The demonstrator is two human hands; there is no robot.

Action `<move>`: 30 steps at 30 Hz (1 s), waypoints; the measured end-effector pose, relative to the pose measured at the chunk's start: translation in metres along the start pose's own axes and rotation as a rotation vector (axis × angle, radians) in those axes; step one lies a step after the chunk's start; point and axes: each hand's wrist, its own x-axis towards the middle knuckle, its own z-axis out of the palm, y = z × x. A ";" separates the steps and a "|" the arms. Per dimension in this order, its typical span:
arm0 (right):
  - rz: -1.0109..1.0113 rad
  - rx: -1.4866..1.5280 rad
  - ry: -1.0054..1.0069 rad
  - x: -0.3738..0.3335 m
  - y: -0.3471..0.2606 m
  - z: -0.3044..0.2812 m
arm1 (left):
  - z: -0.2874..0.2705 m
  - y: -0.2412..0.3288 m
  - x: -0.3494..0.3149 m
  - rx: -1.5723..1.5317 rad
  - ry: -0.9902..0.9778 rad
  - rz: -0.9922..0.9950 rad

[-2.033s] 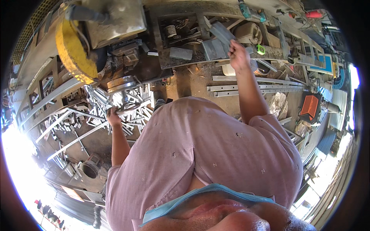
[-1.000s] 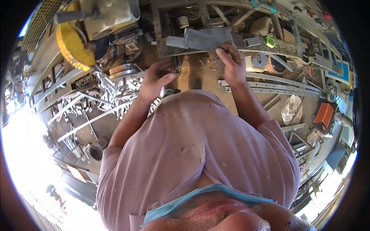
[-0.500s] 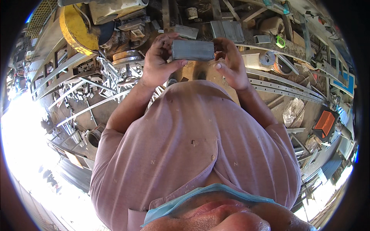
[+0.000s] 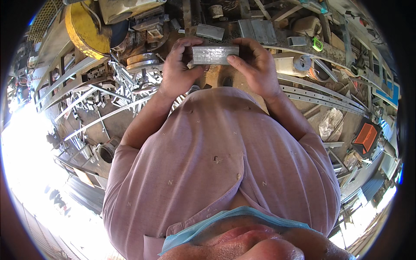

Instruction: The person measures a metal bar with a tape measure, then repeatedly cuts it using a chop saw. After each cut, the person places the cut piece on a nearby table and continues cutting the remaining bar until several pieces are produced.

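Between my two hands is a short piece of grey metal tube [image 4: 210,55] with a flat rectangular face, held level and catching the light. My left hand [image 4: 182,65] grips its left end, thumb along the lower edge. My right hand [image 4: 255,65] holds the right end, with the thumb laid on the near face and the fingers curled behind, partly hidden. Just beyond it, a similar cut metal piece [image 4: 210,31] lies on the bench. Several more pieces [image 4: 257,31] sit side by side to its right.
At far left stands a cutting machine with a yellow guard [image 4: 84,32]. A heap of metal offcuts [image 4: 130,82] lies below it. On the right are a green-rimmed tape measure [image 4: 317,44], a plastic jug [image 4: 307,27], perforated metal bars [image 4: 323,100] and an orange-and-black box [image 4: 365,138].
The tube piece has been turned, so a brighter face now shows. My right hand has closed in on it, its thumb moving onto the face.
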 end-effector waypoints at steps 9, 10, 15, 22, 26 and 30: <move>0.028 -0.073 -0.025 -0.002 0.015 -0.002 | 0.005 -0.007 0.005 -0.009 0.051 -0.230; 0.014 -0.052 -0.031 -0.002 0.017 -0.003 | 0.005 -0.009 0.006 -0.108 0.053 -0.239; 0.103 0.052 -0.009 -0.004 0.027 -0.020 | 0.002 -0.013 0.009 -0.322 0.021 -0.260; 0.222 0.001 -0.008 -0.008 0.027 -0.034 | 0.003 -0.010 0.011 -0.238 -0.025 -0.334; 0.190 0.090 0.022 -0.007 0.030 -0.033 | 0.002 -0.003 0.016 -0.114 -0.052 -0.363; 0.168 0.103 0.074 -0.008 0.043 -0.034 | 0.006 0.004 0.021 0.106 -0.082 -0.360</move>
